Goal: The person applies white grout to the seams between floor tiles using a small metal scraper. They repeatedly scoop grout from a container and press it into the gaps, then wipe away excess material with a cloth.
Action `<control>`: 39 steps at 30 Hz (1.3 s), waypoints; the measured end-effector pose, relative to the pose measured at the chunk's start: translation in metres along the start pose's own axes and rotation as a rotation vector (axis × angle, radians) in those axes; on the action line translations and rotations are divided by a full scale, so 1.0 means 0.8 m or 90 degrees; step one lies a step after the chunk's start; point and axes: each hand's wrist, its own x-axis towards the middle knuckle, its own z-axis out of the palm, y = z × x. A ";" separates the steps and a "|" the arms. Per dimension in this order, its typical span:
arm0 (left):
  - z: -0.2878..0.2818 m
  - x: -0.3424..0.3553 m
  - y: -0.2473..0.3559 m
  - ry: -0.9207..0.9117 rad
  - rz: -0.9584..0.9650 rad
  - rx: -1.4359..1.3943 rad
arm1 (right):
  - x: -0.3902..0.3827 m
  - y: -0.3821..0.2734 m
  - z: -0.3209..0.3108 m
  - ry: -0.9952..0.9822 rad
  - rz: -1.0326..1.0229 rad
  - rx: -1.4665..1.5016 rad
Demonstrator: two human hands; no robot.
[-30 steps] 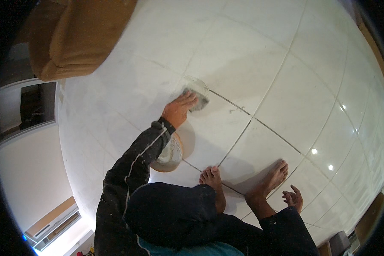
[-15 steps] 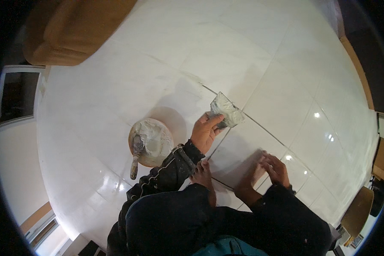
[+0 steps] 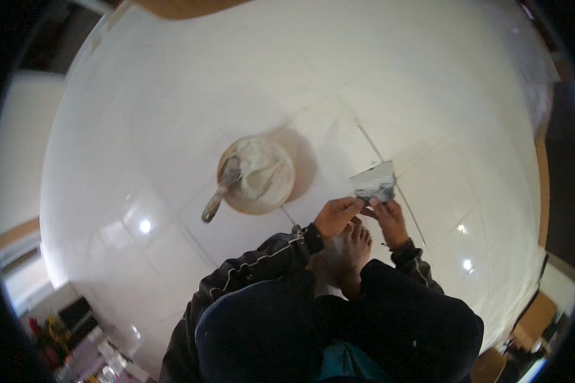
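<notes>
A thin flat spreader (image 3: 374, 181), smeared with white paste and dark along its lower edge, is held just above the tiles. My left hand (image 3: 337, 218) pinches its lower left corner between thumb and fingers. My right hand (image 3: 391, 223) grips the lower edge beside it, and the fingertips of both hands nearly meet. To the left stands a round bucket (image 3: 289, 185) of white paste (image 3: 262, 167). A paste-coated tool with a worn handle (image 3: 212, 207) leans in it, its handle over the near left rim. Neither hand touches the bucket.
Glossy white floor tiles (image 3: 172, 115) spread all around, with a dark open joint (image 3: 369, 142) running past the spreader. My bare feet (image 3: 351, 255) are just below my hands. A brown piece of furniture (image 3: 185, 7) shows at the far edge, and cardboard (image 3: 534, 320) lies at the lower right.
My right hand has come from beside my foot up to the spreader. My left hand has brought the spreader nearer and rightward, and it now carries less paste. The view has shifted.
</notes>
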 end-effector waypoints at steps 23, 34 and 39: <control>-0.132 -0.306 0.096 0.431 -0.115 0.370 | 0.030 -0.069 0.024 -0.145 -0.029 0.133; -0.072 -0.187 0.095 0.058 -0.020 0.154 | 0.023 -0.086 0.038 -0.022 -0.233 -0.035; -0.091 -0.143 0.086 -0.029 0.007 0.153 | 0.020 -0.086 0.037 0.025 -0.270 -0.138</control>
